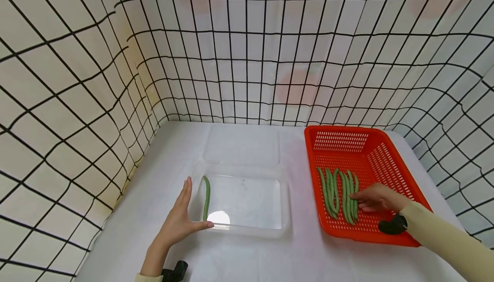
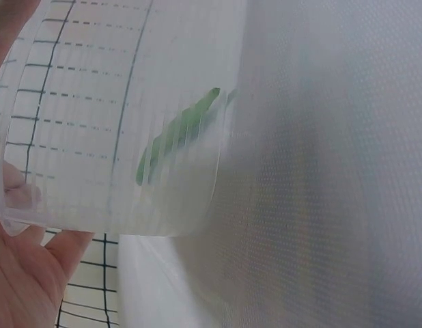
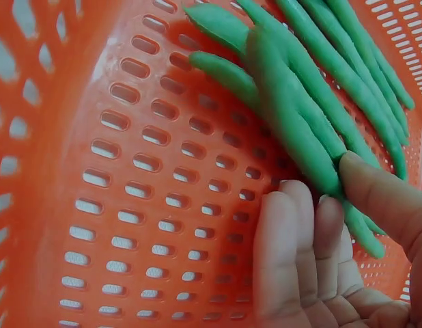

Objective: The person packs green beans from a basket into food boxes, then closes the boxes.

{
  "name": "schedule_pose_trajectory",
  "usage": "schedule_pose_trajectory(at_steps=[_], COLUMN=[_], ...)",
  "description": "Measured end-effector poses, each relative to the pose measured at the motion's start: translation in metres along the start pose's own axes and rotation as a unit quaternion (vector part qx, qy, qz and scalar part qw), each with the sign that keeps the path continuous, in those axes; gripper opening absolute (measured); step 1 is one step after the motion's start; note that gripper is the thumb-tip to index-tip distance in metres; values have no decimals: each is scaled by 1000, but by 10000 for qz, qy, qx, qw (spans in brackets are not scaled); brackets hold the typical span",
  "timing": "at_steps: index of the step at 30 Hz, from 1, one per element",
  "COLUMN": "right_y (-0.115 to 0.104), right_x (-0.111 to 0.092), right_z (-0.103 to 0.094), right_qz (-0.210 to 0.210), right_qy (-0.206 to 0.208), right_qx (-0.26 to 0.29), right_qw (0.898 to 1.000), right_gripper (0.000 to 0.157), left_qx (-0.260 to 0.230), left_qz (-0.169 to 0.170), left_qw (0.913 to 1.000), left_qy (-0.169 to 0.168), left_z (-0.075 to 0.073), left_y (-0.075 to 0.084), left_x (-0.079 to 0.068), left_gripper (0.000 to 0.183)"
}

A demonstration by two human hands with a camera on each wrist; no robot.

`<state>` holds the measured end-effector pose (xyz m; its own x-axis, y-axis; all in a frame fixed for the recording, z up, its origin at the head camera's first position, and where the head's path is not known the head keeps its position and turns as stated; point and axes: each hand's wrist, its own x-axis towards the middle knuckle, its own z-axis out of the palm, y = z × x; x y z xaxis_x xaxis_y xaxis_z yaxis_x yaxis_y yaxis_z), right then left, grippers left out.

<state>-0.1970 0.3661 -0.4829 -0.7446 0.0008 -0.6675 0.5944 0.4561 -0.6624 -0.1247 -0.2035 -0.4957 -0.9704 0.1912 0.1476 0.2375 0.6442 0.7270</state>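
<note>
1 bean [image 1: 207, 198] in clear container [image 1: 285, 207]

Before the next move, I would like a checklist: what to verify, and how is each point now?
1. Right hand grips a green bean: ok, thumb and fingers on it.
2. No second bean in that grip: cannot tell, neighbouring beans crowd it.
3. Gripped bean out of the red basket: not ok, it is inside.
4. Left hand at the container: ok, left end.
5. Space in the container: ok, a single bean lies along its left side.
</note>
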Motion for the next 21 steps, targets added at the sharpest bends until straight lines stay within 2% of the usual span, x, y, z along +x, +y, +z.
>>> schedule_pose_trajectory(at_steps=[5, 9, 10, 12, 13, 17, 19, 21], right_y=[-3, -7, -9, -11, -14, -35, -52, -69], right_x=[-3, -9, -10, -16, -18, -24, -25, -30], right_z=[-2, -8, -10, -15, -16, -14, -7, 2], right_qz=[-39, -259, -326, -761, -796, -852, -633, -797], right_qy=[-220, -439, -496, -714, -745, -782, -675, -772], right_qx=[263, 405, 495, 404, 523, 895, 1225, 1212], right_qw=[9994, 9979, 9970, 9937, 9927, 9893, 9882, 9864], right_gripper=[24, 24, 24, 29, 29, 30, 24, 24], left_qx=[69, 73, 65, 56, 56, 47, 41, 27], left_qz=[-48, -94, -111, -131, -141, -156, -147, -129], left_qw=[10000, 9999, 9999, 9999, 9999, 9998, 9999, 9999], left_qy=[-22, -47, -54, -65, -71, -89, -80, -69], left_z=[-1, 0, 0, 0, 0, 0, 0, 0], left_y=[1, 1, 2, 2, 2, 2, 2, 2], left_x=[0, 0, 0, 0, 0, 0, 0, 0], left_gripper=[136, 135, 135, 135, 135, 135, 136, 136])
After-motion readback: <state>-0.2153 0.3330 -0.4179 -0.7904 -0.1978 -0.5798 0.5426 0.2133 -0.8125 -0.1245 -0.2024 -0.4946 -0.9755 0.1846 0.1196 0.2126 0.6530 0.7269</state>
